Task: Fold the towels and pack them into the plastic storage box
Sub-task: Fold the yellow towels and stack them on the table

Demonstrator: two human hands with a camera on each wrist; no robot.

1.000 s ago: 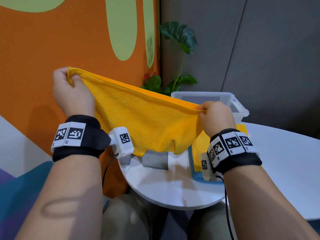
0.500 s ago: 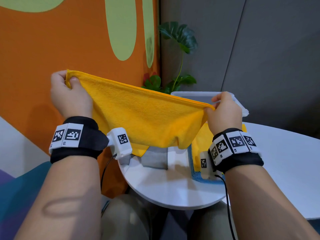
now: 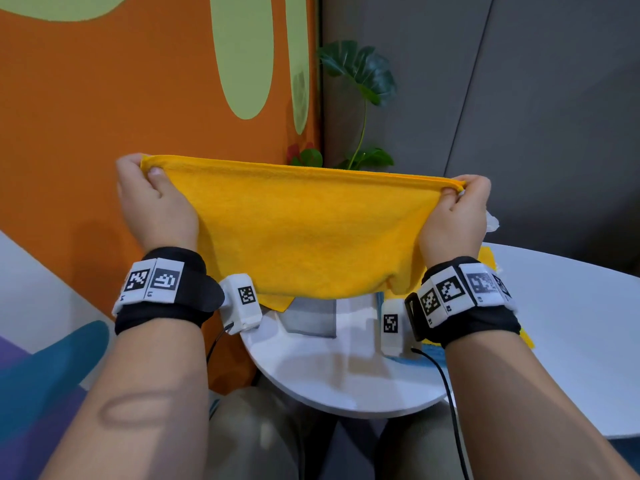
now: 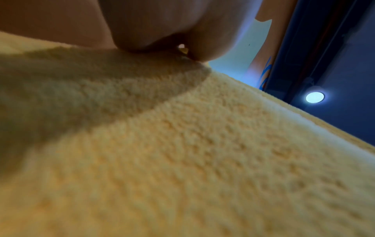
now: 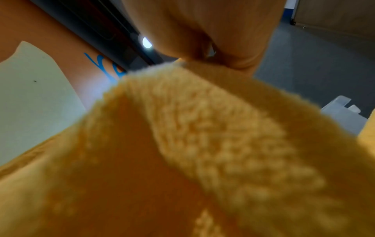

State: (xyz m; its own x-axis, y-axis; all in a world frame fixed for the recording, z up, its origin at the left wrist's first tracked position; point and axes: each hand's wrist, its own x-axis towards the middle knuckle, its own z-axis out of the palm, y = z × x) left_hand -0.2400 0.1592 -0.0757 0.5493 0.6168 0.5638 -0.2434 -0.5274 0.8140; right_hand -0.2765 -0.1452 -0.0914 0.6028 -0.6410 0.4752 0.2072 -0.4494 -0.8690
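I hold a yellow towel (image 3: 304, 230) stretched level in the air above the white table (image 3: 571, 334). My left hand (image 3: 147, 171) pinches its top left corner and my right hand (image 3: 462, 188) pinches its top right corner. The cloth hangs down between my wrists, doubled over. Both wrist views are filled with the yellow towel (image 4: 202, 152) (image 5: 202, 144) pinched under my fingers. The clear plastic storage box (image 3: 491, 223) is almost wholly hidden behind the towel and my right hand; a piece of the box (image 5: 343, 115) shows in the right wrist view.
A grey towel (image 3: 311, 317) lies on the table under the held one. Another yellow towel (image 3: 486, 258) on a blue one (image 3: 429, 355) lies under my right wrist. An orange wall stands to the left and a potted plant (image 3: 360, 77) behind.
My right hand has moved right and up, and my left hand has come down a little. The towel's top edge went from slanted and slack to level and taut.
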